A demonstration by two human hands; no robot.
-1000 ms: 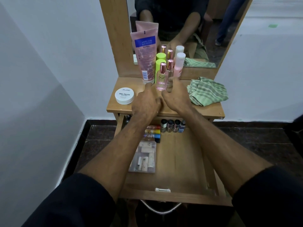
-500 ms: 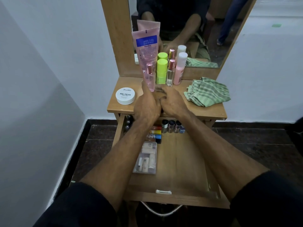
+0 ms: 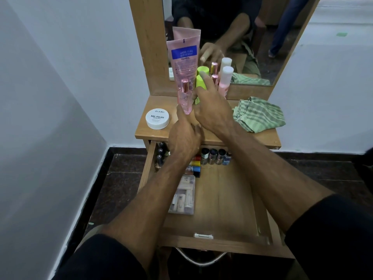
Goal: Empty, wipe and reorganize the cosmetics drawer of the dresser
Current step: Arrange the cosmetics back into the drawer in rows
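Note:
My left hand (image 3: 184, 136) holds a small pink perfume bottle (image 3: 184, 97) with a rose-gold cap upright over the dresser top (image 3: 262, 136). My right hand (image 3: 212, 110) reaches past it with fingers spread toward the lime-green bottle (image 3: 199, 82), whose lower part it hides. Behind stand a tall pink tube (image 3: 184, 59), another perfume bottle (image 3: 215, 79) and a pink bottle with a white cap (image 3: 225, 79). The open drawer (image 3: 228, 199) below holds nail polish bottles (image 3: 215, 156), coloured sticks (image 3: 195, 164) and a clear case (image 3: 183, 197).
A white nail polish remover jar (image 3: 157, 118) sits at the top's left. A crumpled green striped cloth (image 3: 259, 116) lies at the right. The mirror (image 3: 252, 37) backs the top and walls close in on both sides.
My left hand has carried the pink perfume bottle leftward, away from the other bottles. My right hand has let go of it and reached forward to the green bottle.

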